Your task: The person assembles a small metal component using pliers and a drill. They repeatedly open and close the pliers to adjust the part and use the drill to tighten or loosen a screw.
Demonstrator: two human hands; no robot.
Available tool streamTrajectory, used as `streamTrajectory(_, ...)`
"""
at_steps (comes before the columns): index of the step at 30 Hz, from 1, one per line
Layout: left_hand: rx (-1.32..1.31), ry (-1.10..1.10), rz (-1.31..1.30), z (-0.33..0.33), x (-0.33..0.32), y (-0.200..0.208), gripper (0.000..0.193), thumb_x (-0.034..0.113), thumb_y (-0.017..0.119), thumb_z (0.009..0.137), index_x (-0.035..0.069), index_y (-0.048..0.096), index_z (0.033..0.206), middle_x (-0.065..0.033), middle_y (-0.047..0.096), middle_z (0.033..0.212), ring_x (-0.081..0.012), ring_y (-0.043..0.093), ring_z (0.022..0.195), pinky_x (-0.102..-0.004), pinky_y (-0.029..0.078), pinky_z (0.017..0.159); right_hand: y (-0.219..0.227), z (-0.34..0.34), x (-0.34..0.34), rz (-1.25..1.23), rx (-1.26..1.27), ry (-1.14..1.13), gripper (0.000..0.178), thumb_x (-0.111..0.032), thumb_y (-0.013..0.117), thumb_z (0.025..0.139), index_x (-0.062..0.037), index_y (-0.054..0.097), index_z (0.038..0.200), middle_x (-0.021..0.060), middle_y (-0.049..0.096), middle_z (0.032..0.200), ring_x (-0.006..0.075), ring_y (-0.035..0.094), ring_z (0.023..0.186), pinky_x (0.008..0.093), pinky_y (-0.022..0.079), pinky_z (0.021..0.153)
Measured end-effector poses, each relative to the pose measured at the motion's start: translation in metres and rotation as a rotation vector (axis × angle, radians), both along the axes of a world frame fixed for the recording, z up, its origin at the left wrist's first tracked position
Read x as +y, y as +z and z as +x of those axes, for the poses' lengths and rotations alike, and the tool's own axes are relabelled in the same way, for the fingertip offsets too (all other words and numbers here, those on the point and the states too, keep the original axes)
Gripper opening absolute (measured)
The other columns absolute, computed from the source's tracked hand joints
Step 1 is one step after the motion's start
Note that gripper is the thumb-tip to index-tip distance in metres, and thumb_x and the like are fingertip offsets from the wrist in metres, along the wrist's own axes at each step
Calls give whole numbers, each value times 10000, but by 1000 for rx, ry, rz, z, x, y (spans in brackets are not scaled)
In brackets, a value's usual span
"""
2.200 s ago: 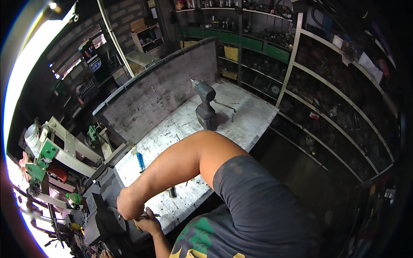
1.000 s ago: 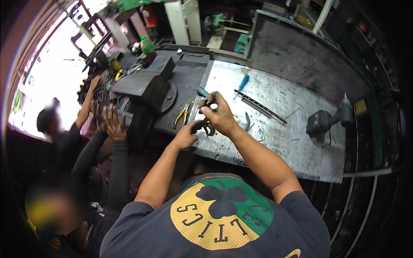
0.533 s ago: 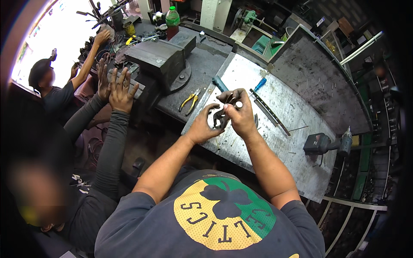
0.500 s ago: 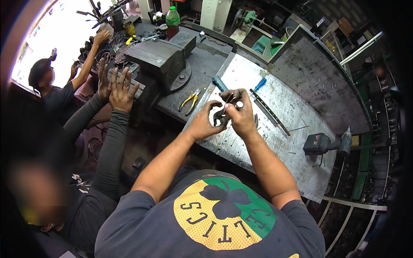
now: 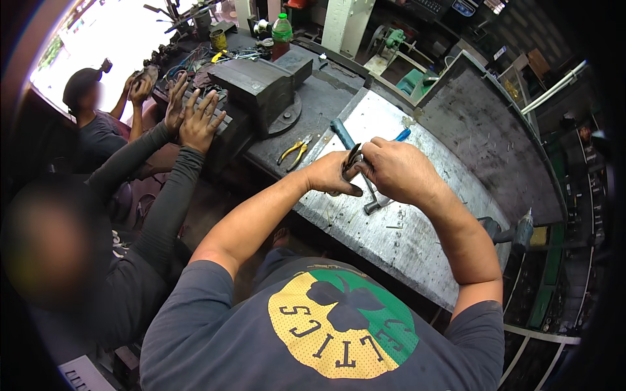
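Observation:
Over the metal-topped table, my left hand (image 5: 331,174) is closed around a small dark metal part (image 5: 352,156), whose edge shows above my thumb. My right hand (image 5: 399,168) meets it there, fingers bent and pinched against the same part; what exactly they grip is hidden. Beneath both hands lies a hammer with a teal grip (image 5: 341,133), its steel head (image 5: 376,206) toward me. A blue screwdriver handle (image 5: 403,134) shows just beyond my right hand. Yellow-handled pliers (image 5: 295,152) rest left of my left hand.
A large bench vise (image 5: 254,91) stands at the left. Beside it a co-worker's raised hands (image 5: 192,120) are close by; another person (image 5: 98,124) sits farther back. A cordless drill (image 5: 518,232) lies at the right, partly behind my arm. An upright metal panel (image 5: 495,133) borders the table.
My right hand has turned over and closed in on the part at my left hand; the round silver end it showed is out of sight. My right elbow has swung outward. The hammer head has come into view.

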State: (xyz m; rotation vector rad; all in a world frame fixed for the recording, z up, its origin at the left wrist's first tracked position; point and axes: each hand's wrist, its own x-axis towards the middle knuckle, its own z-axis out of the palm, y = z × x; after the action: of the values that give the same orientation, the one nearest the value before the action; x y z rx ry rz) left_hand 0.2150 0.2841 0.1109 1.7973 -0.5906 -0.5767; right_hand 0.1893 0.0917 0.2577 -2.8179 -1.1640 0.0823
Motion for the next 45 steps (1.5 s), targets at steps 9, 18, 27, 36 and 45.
streamTrajectory(9,-14,36,-405,15,-7,-3,569,143,1018,627,41,708,1093,-13,767,983,-124,683,914,-324,557,847,-5,11,3,-6,125,32,218,-185,650,985,0,622,1097,195,704,1028,400,718,956,481,581,842)
streamTrajectory(18,-122,141,-240,26,-18,-8,930,313,1056,517,7,554,1238,-84,658,1031,-168,620,945,-337,530,863,-3,8,1,-15,202,-153,223,-216,586,1049,3,606,1081,223,689,1048,431,701,968,511,564,847)
streamTrajectory(27,-4,75,-384,31,-19,-9,1294,103,1022,559,81,277,1616,-31,614,1027,-132,601,978,-303,509,916,-2,6,-3,21,212,-185,202,-193,587,1050,8,600,1061,223,670,1006,427,683,965,518,552,863)
streamTrajectory(36,-244,292,-190,16,-13,-4,1540,406,1073,528,126,101,1690,-50,549,906,-204,579,859,-368,520,886,-1,7,1,15,191,-160,197,-195,599,1033,-2,621,1069,210,683,1015,416,686,988,511,552,872)
streamTrajectory(45,-329,389,-123,9,-16,-5,1005,353,988,630,64,383,1379,-128,626,968,-268,667,904,-407,553,852,3,12,15,-147,115,-247,301,-299,684,1009,-20,666,898,210,705,836,415,701,824,528,548,740)
